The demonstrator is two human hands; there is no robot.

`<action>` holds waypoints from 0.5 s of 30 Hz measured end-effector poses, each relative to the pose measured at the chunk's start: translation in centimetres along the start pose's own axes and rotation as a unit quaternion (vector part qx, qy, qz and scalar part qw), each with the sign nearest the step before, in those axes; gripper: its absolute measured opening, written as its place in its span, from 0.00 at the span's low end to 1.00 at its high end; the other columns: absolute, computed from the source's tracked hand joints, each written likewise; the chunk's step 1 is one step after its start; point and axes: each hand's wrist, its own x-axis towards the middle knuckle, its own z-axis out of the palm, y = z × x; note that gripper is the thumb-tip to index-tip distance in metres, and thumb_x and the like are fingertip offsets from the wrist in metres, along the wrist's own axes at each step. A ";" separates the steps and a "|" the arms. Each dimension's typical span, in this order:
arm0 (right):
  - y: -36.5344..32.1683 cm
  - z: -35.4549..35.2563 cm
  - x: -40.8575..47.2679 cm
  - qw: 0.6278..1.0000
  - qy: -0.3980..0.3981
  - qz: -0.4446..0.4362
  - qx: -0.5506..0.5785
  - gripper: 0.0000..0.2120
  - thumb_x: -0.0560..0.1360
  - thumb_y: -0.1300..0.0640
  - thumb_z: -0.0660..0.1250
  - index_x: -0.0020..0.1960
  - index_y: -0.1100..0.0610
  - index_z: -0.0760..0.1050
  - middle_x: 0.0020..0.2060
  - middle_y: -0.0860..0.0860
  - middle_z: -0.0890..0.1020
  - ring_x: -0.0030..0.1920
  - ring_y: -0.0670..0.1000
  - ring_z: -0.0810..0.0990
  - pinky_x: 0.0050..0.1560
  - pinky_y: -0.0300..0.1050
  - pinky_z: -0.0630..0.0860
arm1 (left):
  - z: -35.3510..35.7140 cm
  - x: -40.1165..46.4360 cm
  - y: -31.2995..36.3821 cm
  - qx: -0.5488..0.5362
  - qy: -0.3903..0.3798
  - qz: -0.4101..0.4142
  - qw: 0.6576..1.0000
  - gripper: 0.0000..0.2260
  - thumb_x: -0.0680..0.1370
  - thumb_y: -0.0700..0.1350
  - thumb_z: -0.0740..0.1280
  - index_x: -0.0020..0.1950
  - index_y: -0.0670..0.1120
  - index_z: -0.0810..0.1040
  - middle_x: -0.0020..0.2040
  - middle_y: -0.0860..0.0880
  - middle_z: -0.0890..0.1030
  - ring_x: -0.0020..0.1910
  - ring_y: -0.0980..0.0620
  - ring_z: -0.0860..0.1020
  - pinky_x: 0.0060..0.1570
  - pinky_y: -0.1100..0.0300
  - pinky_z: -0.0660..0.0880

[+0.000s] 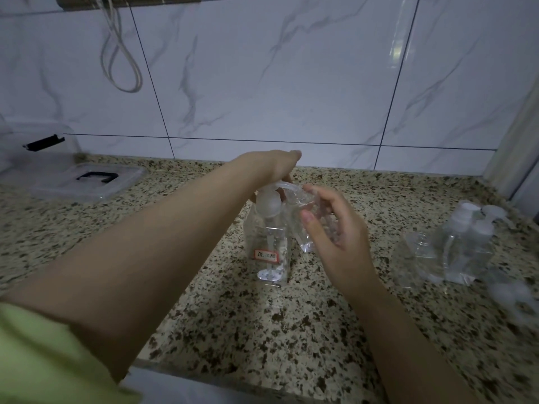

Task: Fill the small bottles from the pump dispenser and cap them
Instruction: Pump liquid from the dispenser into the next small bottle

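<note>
We see left hand pressing pump dispenser head mid-countertop; right hand gripping small clear bottle under spout.

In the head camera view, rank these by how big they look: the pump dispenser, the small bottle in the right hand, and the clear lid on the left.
1. Clear lid
2. Pump dispenser
3. Small bottle, partly hidden by the right hand

Dim bluish light, soft glare streak on wall tiles, motion blur at right edge, wide-angle bending at edges
</note>
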 end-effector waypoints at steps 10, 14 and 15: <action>-0.2 -0.1 -0.1 0.999 -0.001 0.017 0.027 0.21 0.77 0.40 0.64 0.68 0.45 0.75 0.60 0.41 0.80 0.61 0.44 0.79 0.61 0.53 0.80 | 0.2 0.1 0.1 0.002 -0.003 0.015 1.000 0.32 0.82 0.64 0.45 0.60 0.46 0.81 0.46 0.49 0.78 0.53 0.44 0.75 0.37 0.56 0.66; -0.2 -0.2 -0.1 1.000 -0.002 0.017 0.023 0.20 0.77 0.40 0.64 0.68 0.43 0.74 0.59 0.40 0.80 0.60 0.44 0.80 0.59 0.54 0.81 | 0.2 0.2 0.1 0.004 -0.004 0.026 1.000 0.32 0.82 0.66 0.45 0.59 0.47 0.82 0.52 0.48 0.78 0.54 0.43 0.75 0.43 0.53 0.68; -0.2 -0.2 -0.1 0.999 -0.003 0.019 0.029 0.20 0.77 0.40 0.64 0.67 0.43 0.74 0.59 0.41 0.80 0.60 0.45 0.80 0.59 0.55 0.81 | 0.2 0.2 0.0 -0.001 0.001 0.032 0.999 0.32 0.82 0.66 0.45 0.57 0.47 0.82 0.52 0.47 0.78 0.54 0.43 0.75 0.42 0.53 0.69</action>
